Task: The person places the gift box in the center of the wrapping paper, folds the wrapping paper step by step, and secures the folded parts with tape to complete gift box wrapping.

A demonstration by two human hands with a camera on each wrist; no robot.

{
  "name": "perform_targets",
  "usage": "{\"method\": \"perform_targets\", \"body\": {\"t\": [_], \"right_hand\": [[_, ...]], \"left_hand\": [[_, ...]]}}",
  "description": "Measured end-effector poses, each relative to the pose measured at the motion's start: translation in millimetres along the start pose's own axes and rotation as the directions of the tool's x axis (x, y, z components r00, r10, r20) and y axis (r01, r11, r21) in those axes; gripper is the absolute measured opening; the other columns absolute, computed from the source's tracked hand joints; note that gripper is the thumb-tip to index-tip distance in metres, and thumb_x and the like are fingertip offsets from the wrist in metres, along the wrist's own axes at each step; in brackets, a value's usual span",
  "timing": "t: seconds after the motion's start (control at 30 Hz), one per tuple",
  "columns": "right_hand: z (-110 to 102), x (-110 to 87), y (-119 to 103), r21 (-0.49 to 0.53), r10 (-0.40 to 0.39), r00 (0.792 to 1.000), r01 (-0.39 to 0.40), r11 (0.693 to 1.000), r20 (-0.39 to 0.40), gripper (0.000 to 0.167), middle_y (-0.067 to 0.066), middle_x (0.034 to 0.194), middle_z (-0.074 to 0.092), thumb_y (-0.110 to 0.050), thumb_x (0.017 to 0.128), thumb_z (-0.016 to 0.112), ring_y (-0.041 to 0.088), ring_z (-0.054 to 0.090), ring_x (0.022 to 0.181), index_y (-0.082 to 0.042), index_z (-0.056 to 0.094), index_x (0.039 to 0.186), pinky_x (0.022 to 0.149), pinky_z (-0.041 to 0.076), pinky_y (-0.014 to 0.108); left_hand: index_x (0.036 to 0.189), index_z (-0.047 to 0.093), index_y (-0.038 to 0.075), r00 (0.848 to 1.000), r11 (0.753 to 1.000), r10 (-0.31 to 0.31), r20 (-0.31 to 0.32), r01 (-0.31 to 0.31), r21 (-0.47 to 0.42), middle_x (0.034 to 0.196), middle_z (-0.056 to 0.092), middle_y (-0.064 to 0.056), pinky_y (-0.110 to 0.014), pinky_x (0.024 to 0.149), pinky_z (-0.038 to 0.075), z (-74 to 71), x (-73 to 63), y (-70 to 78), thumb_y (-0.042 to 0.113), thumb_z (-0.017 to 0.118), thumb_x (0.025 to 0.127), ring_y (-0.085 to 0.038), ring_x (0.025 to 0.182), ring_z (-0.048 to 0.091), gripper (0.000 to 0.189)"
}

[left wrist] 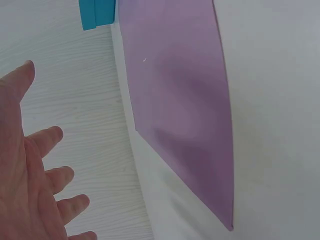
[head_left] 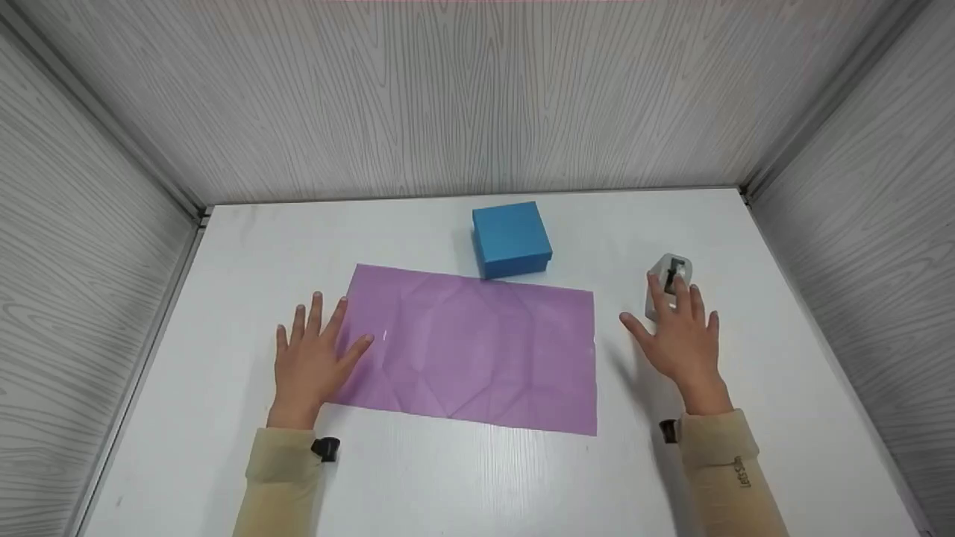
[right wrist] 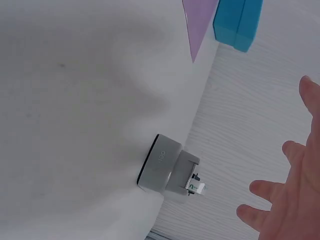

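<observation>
Although creases cross it, the paper (head_left: pixel 477 350) lies spread on the table (head_left: pixel 462 485), its far edge just beside the box (head_left: pixel 513 231); whether the two touch cannot be told from this angle. Judgement: very light, limp, apt to slide and to take further creases; best taken at opposite edges or corners, with a gentle pinch. Left hand (head_left: pixel 310 369): above the paper's left edge, fingers spread, grasping nothing. Right hand (head_left: pixel 680 343): above the dispenser (right wrist: pixel 162 162), likewise spread and holding nothing; the right wrist view shows the fingers apart from it. Dispenser is to the right of the paper, well apart from the box. Beyond the table's far edge, a grained panel (head_left: pixel 448 104).
</observation>
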State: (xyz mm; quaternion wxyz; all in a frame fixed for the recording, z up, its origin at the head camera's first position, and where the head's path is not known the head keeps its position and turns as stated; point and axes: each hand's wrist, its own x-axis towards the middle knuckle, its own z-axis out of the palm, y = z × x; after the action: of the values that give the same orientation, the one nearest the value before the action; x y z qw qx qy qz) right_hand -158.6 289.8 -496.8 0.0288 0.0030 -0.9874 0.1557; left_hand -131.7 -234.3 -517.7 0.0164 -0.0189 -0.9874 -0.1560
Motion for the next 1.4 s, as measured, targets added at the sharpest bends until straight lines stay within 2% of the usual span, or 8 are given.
{"method": "perform_targets", "body": {"t": [0.23,0.37,0.5,0.77,1.07,1.23,1.4], "right_hand": [[13,-3.8,-10,0.002,-0.043,0.999,0.043,0.999,-0.015,0.084,0.025,0.156,0.019,-0.068,0.092,0.047,0.047,0.017,0.142,-0.022,0.022,0.157,0.103,0.014,0.074],[20,-3.4,-16,-0.017,-0.073,0.997,0.073,0.997,-0.014,0.082,0.025,0.155,0.022,-0.061,0.093,0.054,0.048,0.022,0.14,-0.02,0.024,0.157,0.104,0.02,0.071],[27,-0.5,-24,-0.016,-0.098,0.995,0.098,0.995,0.022,0.081,0.025,0.155,0.024,-0.053,0.093,0.06,0.048,0.027,0.138,-0.017,0.025,0.156,0.103,0.027,0.068],[38,10.6,-39,0.045,-0.127,0.985,0.123,0.991,0.115,0.079,0.025,0.15,0.034,-0.049,0.093,0.061,0.047,0.036,0.133,-0.011,0.028,0.155,0.1,0.036,0.063],[44,26.3,-50,0.061,-0.127,0.975,0.118,0.991,0.183,0.077,0.023,0.146,0.04,-0.042,0.091,0.067,0.045,0.041,0.129,-0.011,0.033,0.153,0.096,0.04,0.062],[49,33.7,-51,0.06,-0.131,0.964,0.12,0.991,0.23,0.079,0.023,0.147,0.039,-0.038,0.088,0.072,0.046,0.04,0.13,-0.012,0.033,0.152,0.098,0.037,0.064],[54,36.9,-51,0.059,-0.124,0.957,0.112,0.992,0.263,0.079,0.021,0.15,0.038,-0.036,0.088,0.073,0.045,0.038,0.132,-0.013,0.033,0.153,0.102,0.034,0.064]], "left_hand": [[0.156,0.027,0.02,1.0,1.0,0.002,-0.009,-0.002,-0.003,0.162,0.01,-0.02,-0.067,0.111,0.003,1.9,-6.6,4.3,0.071,0.04,0.092,-0.045,0.145,0.009,0.084],[0.156,0.029,0.018,1.0,1.0,0.01,-0.022,-0.01,-0.004,0.161,0.013,-0.021,-0.066,0.111,0.005,2.1,-9.4,7.7,0.071,0.042,0.092,-0.045,0.145,0.012,0.084],[0.154,0.033,0.015,1.0,1.0,0.019,-0.022,-0.019,-0.014,0.159,0.018,-0.024,-0.067,0.111,0.008,3.1,-12.5,12.9,0.07,0.044,0.091,-0.046,0.142,0.02,0.084],[0.146,0.047,0.009,0.998,0.998,0.055,-0.03,-0.056,-0.011,0.149,0.037,-0.026,-0.067,0.107,0.022,10.5,-19.5,24.0,0.063,0.054,0.091,-0.047,0.133,0.037,0.077],[0.142,0.05,0.006,0.996,0.998,0.062,0.06,-0.061,-0.016,0.144,0.043,-0.027,-0.068,0.105,0.025,19.0,-26.3,27.0,0.054,0.065,0.088,-0.048,0.13,0.04,0.074],[0.14,0.051,0.005,0.992,0.997,0.078,0.1,-0.077,-0.008,0.142,0.046,-0.027,-0.067,0.104,0.027,23.8,-27.9,24.3,0.043,0.073,0.083,-0.048,0.13,0.041,0.072],[0.14,0.052,0.004,0.989,0.996,0.087,0.122,-0.088,0.002,0.138,0.05,-0.025,-0.065,0.103,0.03,28.9,-28.5,22.5,0.038,0.077,0.082,-0.047,0.127,0.044,0.071]]}}
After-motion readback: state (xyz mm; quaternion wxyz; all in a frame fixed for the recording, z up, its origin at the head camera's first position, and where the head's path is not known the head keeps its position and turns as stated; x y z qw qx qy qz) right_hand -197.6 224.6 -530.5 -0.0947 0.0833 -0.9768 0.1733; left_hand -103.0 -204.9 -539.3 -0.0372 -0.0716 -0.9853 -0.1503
